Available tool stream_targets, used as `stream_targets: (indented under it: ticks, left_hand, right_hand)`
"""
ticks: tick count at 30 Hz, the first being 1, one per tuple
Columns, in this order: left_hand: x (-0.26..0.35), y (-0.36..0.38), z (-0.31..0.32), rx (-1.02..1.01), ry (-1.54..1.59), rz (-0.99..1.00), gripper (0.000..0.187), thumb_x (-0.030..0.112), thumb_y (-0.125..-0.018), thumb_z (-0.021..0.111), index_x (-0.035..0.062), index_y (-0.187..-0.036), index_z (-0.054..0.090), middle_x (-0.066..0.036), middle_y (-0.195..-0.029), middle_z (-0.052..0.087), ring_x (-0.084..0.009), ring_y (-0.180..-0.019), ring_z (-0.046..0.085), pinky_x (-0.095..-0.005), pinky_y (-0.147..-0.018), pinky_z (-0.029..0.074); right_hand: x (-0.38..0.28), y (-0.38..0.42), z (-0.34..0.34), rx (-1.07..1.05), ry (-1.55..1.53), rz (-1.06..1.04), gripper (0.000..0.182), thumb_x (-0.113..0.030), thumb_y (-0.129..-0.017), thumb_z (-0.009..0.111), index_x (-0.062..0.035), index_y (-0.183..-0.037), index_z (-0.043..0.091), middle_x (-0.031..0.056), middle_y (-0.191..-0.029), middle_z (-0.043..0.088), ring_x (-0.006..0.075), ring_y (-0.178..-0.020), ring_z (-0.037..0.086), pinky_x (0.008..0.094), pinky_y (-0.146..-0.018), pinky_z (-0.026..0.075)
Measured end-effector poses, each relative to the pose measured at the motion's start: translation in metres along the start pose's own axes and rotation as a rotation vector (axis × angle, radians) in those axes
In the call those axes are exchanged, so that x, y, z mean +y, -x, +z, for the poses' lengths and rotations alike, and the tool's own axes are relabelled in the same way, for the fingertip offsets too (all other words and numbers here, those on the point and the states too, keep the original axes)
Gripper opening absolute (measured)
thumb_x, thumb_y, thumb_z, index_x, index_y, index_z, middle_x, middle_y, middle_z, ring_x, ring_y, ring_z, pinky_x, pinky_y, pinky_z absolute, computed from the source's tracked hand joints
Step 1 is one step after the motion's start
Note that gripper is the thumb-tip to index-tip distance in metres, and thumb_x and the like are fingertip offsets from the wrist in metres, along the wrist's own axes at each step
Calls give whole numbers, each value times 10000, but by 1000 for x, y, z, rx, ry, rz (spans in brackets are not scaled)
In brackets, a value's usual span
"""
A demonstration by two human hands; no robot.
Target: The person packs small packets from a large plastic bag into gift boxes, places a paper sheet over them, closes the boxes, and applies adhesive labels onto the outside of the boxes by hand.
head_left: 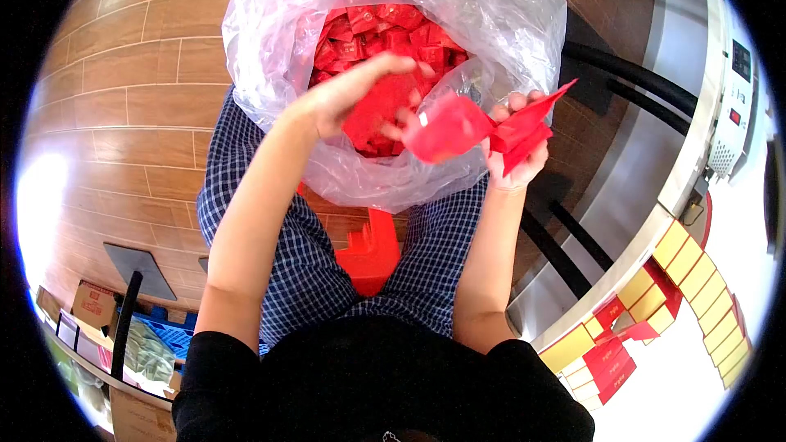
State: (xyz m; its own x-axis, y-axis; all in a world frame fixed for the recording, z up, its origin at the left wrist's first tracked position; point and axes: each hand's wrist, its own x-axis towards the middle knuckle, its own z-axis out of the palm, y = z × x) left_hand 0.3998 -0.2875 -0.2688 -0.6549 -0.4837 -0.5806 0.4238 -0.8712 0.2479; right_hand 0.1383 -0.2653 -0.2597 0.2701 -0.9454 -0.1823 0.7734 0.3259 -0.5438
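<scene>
My right hand (532, 160) is closed around several small red packets (517, 133), some with pointed corners sticking out. Another red packet (446, 127), blurred by motion, lies between my two hands, its near edge close to the packets in my right hand. My left hand (356, 98) hovers over the bag with fingers apart and fingertips smeared; I see nothing gripped in it. Below both hands, a large clear plastic bag (270, 41) stands open between my knees, with a heap of small red packets (348, 49) inside.
A red plastic stool (368, 258) shows between my legs. At right is a white table (602, 282) with yellow and red boxes (696, 274) and a white machine (729, 98). Black table legs (630, 74) stand beside the bag. Cardboard boxes (97, 304) and a blue crate (164, 331) are at lower left.
</scene>
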Motion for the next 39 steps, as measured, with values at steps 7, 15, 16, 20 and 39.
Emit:
stream_targets:
  ticks: [7, 15, 16, 20, 39]
  left_hand:
    - [-36, -13, 12, -731, 576, -313, 588, 527, -893, 548, 18, -1187, 539, -153, -1045, 630, -373, -939, 647, -440, -726, 571]
    - [-15, -4, 16, 86, 174, 239, 516, 114, -798, 719, 69, -1264, 502, -76, -1173, 610, -200, -1067, 598, -368, -945, 482]
    - [-16, -9, 13, 172, 161, 307, 531, 108, -792, 724, 79, -1271, 497, -74, -1190, 598, -200, -1096, 580, -363, -962, 468]
    - [-25, -19, 12, 417, -8, 570, 799, 26, -747, 742, 75, -1395, 277, -122, -1195, 549, -189, -1040, 574, -352, -908, 487]
    - [-18, -16, 15, 229, -24, 428, 667, 271, -863, 692, 74, -1393, 339, -88, -1241, 549, -190, -1125, 544, -359, -980, 435]
  right_hand:
    - [-8, -47, 46, -215, 405, 150, 715, -246, -660, 833, -95, -1247, 454, 123, -1068, 562, 306, -974, 590, 436, -855, 513]
    - [-19, -49, 40, 25, 619, 191, 799, -178, -659, 820, -11, -1316, 398, 206, -1151, 601, 329, -1060, 606, 435, -942, 471]
    - [-21, -48, 41, 96, 546, 184, 783, -198, -672, 813, -15, -1313, 404, 200, -1145, 604, 326, -1061, 603, 435, -941, 473]
    - [-5, -30, 30, 24, 289, 340, 799, -247, -706, 788, -19, -1353, 379, 208, -1221, 567, 314, -1083, 592, 424, -954, 471]
    - [36, -26, 20, 335, 202, 471, 542, -214, -843, 668, -50, -1316, 460, 151, -1244, 565, 288, -1104, 564, 457, -959, 444]
